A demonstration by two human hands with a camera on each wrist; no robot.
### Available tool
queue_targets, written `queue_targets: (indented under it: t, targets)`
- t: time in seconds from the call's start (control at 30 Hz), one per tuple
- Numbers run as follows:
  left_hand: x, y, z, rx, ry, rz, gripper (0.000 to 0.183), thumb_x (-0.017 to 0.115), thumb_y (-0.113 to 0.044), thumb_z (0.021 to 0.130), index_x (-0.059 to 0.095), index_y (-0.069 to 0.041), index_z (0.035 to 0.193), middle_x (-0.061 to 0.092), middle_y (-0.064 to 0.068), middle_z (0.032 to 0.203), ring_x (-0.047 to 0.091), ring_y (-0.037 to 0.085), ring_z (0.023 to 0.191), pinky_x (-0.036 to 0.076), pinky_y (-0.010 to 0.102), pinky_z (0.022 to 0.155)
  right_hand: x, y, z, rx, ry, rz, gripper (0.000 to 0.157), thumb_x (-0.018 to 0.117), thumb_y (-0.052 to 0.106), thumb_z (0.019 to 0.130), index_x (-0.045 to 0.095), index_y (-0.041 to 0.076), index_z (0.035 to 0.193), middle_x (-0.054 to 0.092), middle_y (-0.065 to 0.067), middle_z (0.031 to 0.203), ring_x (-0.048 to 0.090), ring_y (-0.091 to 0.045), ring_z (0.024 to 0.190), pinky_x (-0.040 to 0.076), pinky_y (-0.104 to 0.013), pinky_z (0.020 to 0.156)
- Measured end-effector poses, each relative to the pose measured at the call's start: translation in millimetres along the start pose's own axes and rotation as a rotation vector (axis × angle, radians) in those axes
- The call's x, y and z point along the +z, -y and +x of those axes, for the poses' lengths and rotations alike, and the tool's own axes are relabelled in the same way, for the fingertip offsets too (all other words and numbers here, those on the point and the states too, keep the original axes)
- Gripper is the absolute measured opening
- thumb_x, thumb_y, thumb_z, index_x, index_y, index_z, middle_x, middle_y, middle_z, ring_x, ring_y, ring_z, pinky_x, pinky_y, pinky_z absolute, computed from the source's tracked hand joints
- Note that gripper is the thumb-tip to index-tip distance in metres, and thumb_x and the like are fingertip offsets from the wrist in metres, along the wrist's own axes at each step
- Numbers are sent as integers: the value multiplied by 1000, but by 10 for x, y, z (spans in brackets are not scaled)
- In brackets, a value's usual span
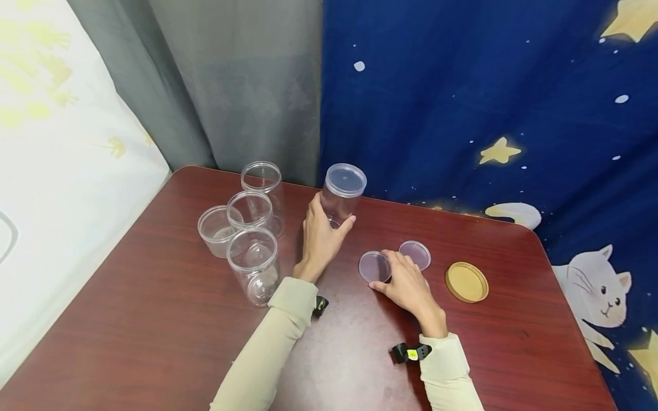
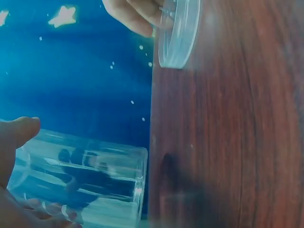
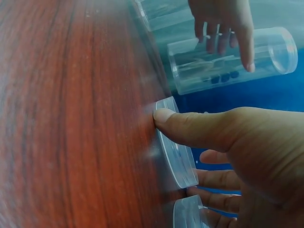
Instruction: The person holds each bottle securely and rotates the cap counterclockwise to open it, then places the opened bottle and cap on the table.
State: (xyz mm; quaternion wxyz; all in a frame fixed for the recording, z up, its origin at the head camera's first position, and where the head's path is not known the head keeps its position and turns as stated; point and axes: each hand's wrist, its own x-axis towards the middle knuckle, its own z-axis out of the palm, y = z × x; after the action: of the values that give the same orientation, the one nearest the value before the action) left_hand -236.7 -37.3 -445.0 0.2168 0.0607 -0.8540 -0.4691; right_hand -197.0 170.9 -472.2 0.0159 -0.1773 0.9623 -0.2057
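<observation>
My left hand (image 1: 321, 240) grips a clear cylindrical jar (image 1: 343, 200), its thumb and fingers around the lower half. A clear lid sits on top of this jar, which stands upright near the table's back edge. Whether its base touches the wood, I cannot tell. My right hand (image 1: 409, 285) pinches a clear round lid (image 1: 374, 267) by its rim, thumb on the near side and fingers on the far side. In the right wrist view that lid (image 3: 175, 154) is low at the tabletop. Just beyond the right fingers lies another clear lid (image 1: 415, 254).
Several open clear jars cluster on the left: a tall one at the back (image 1: 277, 200), a front one (image 1: 253, 268), and a short one (image 1: 213, 231) among them. A gold lid (image 1: 466, 282) lies right of my right hand on the reddish-brown table (image 1: 154, 331). Curtains hang behind.
</observation>
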Motion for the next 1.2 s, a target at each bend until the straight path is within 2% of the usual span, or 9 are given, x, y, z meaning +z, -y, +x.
queue_targets:
  t: [0.1, 0.27, 0.47, 0.67, 0.93, 1.1, 1.2]
  targets:
    - [-42, -54, -78, 29, 25, 2, 87, 79, -39, 80, 34, -3, 146, 52, 15, 136, 53, 34, 124, 41, 51, 105, 2, 5, -1, 0, 5, -3, 78, 85, 35, 75, 51, 3, 138, 59, -14, 132, 52, -33, 118, 40, -55, 99]
    - [-135, -152, -179, 64, 110, 31, 85, 80, -37, 80, 35, -4, 144, 54, 15, 134, 55, 36, 121, 43, 51, 103, -9, 0, -5, 7, 11, -4, 77, 85, 35, 76, 51, 4, 138, 59, -14, 132, 52, -33, 119, 40, -56, 99]
    - [-242, -259, -270, 146, 168, 70, 85, 83, -38, 78, 39, -2, 141, 55, 17, 131, 56, 35, 119, 41, 51, 104, -29, -10, -9, 11, 0, -10, 77, 85, 34, 76, 51, 3, 138, 59, -15, 132, 52, -34, 120, 40, -56, 98]
    - [-350, -307, -360, 167, 221, 90, 84, 83, -37, 77, 39, -2, 139, 56, 16, 130, 57, 34, 117, 41, 49, 105, -18, 8, -12, 15, 14, 2, 79, 84, 36, 76, 50, 4, 140, 58, -15, 135, 51, -34, 121, 41, -56, 99]
    - [-426, -325, -364, 177, 247, 71, 83, 83, -37, 77, 39, -4, 139, 57, 15, 130, 58, 34, 116, 41, 49, 104, -9, -4, -25, 6, 7, 2, 80, 85, 36, 75, 50, 4, 140, 58, -15, 134, 52, -34, 119, 41, -57, 99]
    - [-459, -307, -362, 208, 265, 62, 83, 83, -35, 77, 39, -3, 140, 55, 16, 134, 56, 34, 119, 40, 49, 105, -30, -2, -29, -2, 17, 14, 82, 85, 36, 75, 48, 3, 141, 57, -16, 136, 51, -35, 120, 37, -62, 103]
    - [-474, -299, -362, 217, 272, 64, 84, 84, -34, 76, 39, -3, 140, 55, 16, 135, 56, 34, 119, 40, 49, 105, -66, 6, -33, -15, 26, 36, 82, 85, 34, 76, 47, 2, 141, 56, -17, 136, 52, -37, 120, 39, -60, 103]
